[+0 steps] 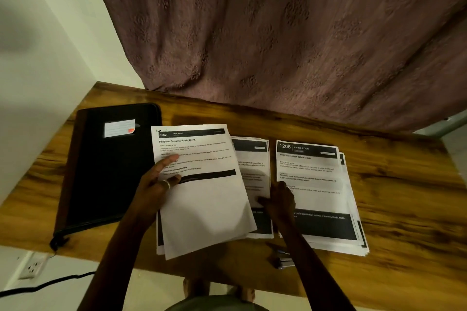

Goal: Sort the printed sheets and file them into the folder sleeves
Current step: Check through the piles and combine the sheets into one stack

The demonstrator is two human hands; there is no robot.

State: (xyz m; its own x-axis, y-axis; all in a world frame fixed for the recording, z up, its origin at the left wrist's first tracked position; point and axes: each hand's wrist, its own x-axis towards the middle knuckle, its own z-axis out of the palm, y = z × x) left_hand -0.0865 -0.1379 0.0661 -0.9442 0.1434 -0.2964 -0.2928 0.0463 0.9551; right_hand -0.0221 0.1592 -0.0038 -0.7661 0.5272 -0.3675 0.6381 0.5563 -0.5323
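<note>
My left hand [159, 182] grips the left edge of a printed sheet headed "3562" [202, 184], thumb on top, holding it tilted over a stack of sheets. Under it lies a middle pile of printed sheets [255, 174]. My right hand [279, 198] rests on that middle pile's right edge, fingers bent down onto the paper. To the right sits another stack topped by sheet "1206" [316, 192]. A closed black zip folder [108, 166] with a white label lies flat at the left of the wooden table [404, 197].
A small stapler-like object [284, 259] sits near the table's front edge by my right forearm. A patterned curtain [278, 33] hangs behind the table. A wall socket [34, 266] and black cable are below left.
</note>
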